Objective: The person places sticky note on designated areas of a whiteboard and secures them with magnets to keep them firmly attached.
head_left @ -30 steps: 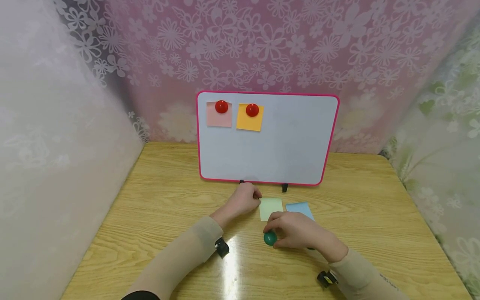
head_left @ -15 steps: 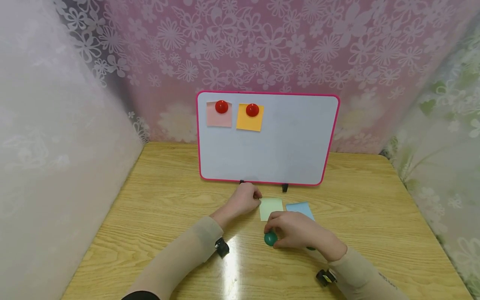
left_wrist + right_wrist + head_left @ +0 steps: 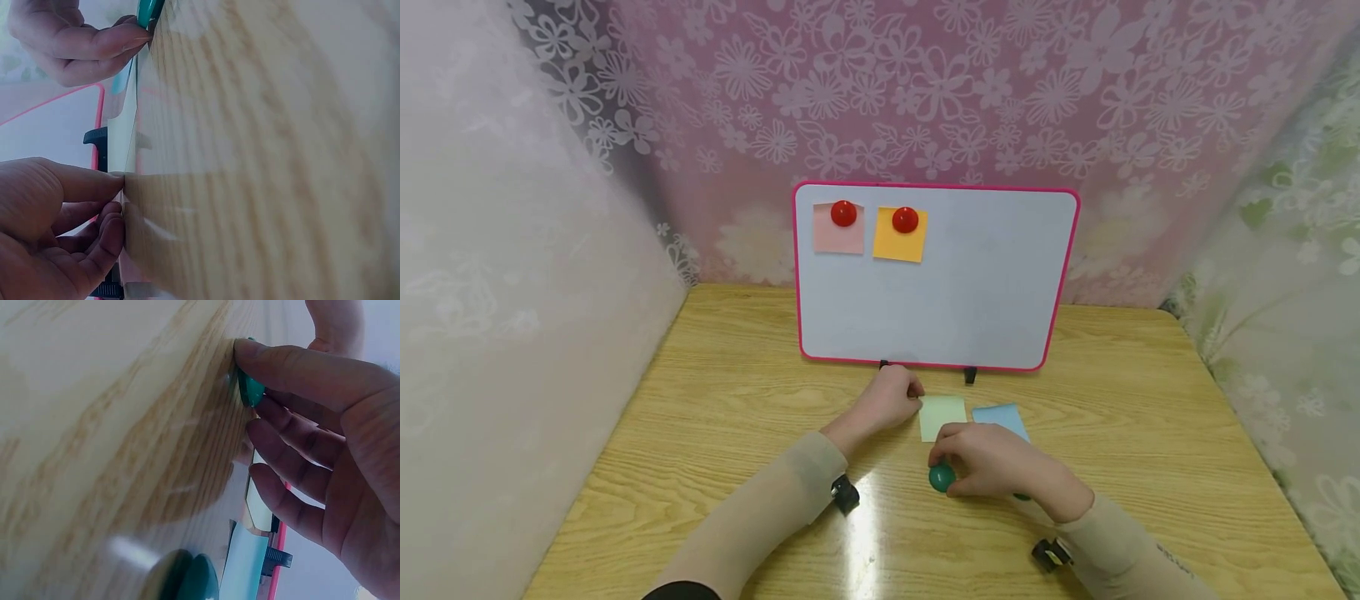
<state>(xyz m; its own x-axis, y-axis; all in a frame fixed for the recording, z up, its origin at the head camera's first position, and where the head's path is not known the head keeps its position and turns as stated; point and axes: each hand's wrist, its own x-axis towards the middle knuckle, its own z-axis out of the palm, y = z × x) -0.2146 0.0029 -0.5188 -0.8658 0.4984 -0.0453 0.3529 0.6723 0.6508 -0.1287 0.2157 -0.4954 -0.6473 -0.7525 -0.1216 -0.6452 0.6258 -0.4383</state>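
My left hand [image 3: 887, 398] is at the left edge of a pale green sticky note [image 3: 943, 415] on the table, pinching its edge between thumb and curled fingers. Just below that note, my right hand [image 3: 988, 458] holds a round green magnet [image 3: 942, 477] by its sides, thumb and index finger around it, close to the tabletop. A blue sticky note [image 3: 1002, 418] lies to the right, its lower part hidden by the right hand. Beneath the right wrist a second green magnet [image 3: 199, 579] sits on the table, mostly covered in the head view.
Behind the hands stands a pink-framed whiteboard [image 3: 970, 292] on black feet [image 3: 970, 375]. A pink note [image 3: 838, 238] and an orange note [image 3: 898, 246] hang on it, each under a red magnet [image 3: 843, 213]. Patterned curtains [image 3: 880, 100] enclose the wooden table [image 3: 722, 383].
The right hand and its green magnet have shifted very slightly, showing a bit more of the second magnet under the wrist. My left hand has stayed in place.
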